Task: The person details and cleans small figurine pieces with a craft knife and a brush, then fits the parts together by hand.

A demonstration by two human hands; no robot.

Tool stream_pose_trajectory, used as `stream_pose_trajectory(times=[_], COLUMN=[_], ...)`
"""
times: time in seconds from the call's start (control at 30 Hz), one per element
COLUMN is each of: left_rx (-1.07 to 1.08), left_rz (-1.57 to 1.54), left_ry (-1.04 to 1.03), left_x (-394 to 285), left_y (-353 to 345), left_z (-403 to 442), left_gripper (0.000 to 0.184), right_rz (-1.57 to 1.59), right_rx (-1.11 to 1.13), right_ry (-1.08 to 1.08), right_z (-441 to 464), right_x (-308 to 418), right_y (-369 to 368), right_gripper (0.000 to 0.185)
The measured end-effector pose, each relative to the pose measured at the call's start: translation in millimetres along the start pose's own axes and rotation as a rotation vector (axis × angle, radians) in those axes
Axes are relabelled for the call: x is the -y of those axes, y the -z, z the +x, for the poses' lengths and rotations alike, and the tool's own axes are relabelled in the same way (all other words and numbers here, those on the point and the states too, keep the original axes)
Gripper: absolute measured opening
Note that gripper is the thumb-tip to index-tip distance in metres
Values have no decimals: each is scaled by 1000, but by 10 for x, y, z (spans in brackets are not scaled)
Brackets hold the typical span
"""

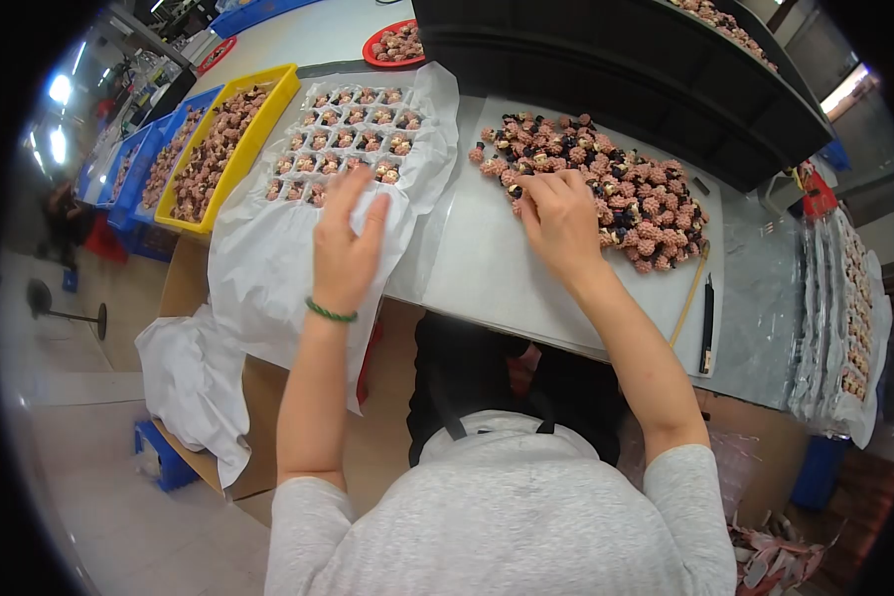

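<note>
My left hand (pixel 346 248), with a green braided cord on the wrist, is over the near right edge of a white compartment tray (pixel 399 204). Its thumb stands apart from the fingers, and I make out nothing held between them. Rows of small pink-and-black figurines (pixel 356 116) with pale faces sit in the tray's compartments. At the left edge of a loose heap of such figurines (pixel 656 194), my right hand (pixel 563 223) has its fingers curled together. A small figurine (pixel 515 191) shows at its fingertips; the palm side is hidden.
White sheeting (pixel 268 268) hangs under the tray. Left of it stand a yellow bin (pixel 284 94) and blue bins of figurines. A black bin (pixel 606 74) rises behind the heap. A wooden stick (pixel 690 293) and a black pen-like tool (pixel 707 328) lie right; stacked filled trays (pixel 829 318) stand beyond.
</note>
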State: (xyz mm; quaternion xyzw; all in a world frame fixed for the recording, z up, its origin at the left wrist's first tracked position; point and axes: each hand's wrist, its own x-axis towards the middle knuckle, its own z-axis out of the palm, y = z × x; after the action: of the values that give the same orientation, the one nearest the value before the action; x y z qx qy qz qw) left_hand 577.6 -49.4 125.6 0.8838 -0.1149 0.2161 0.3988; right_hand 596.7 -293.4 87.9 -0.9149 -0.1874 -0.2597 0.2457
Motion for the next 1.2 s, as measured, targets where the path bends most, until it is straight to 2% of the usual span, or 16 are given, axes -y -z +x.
stream_pose_trajectory(times=[0.03,0.07,0.1,0.17,0.2,0.23,0.3,0.37,0.43,0.5,0.57,0.7,0.9,1.0,1.07,1.2], left_rx=[17,74,132,244,248,289,342,495,493,562,542,535,529,499,527,532], left_rz=[-223,-297,-372,-543,-547,-652,-763,-932,-1000,-1093,-1123,-1154,-1267,-1356,-1366,-1394], left_ry=[29,26,24,135,142,189,243,311,327,564,596,610,654,691,721,783], left_x=[-229,-333,-416,-565,-586,-581,-612,-668,-692,-711,-722,-701,-648,-658,-719,-648], left_y=[-53,-121,-187,-333,-440,-565,-754,-894,-979,-986,-986,-1012,-1042,-1054,-1026,-1036], left_z=[-72,-161,-238,-353,-387,-441,-528,-627,-691,-680,-688,-726,-758,-769,-752,-772], left_gripper=[28,25,23,21,21,21,22,24,25,25,25,25,25,27,28,32], right_rz=[18,37,38,731,1058,1054,1289,1319,1306,1341,1466,1389,1300,1112,513,552], right_rx=[-85,-167,-158,-32,-52,-49,42,31,-69,-100,-87,-43,-173,-256,-220,-71], right_ry=[34,67,68,-492,-552,-565,-839,-888,-966,-999,-1049,-948,-822,-736,-329,-188], right_z=[-12,-34,-81,-250,-365,-468,-629,-746,-831,-922,-990,-1100,-1117,-1136,-1105,-894], right_x=[13,37,88,211,214,248,321,394,439,426,452,509,488,462,425,365], right_y=[40,82,143,275,280,334,470,503,515,503,529,460,438,419,447,576], right_gripper=[26,25,25,24,26,26,31,29,28,27,26,25,25,24,21,22])
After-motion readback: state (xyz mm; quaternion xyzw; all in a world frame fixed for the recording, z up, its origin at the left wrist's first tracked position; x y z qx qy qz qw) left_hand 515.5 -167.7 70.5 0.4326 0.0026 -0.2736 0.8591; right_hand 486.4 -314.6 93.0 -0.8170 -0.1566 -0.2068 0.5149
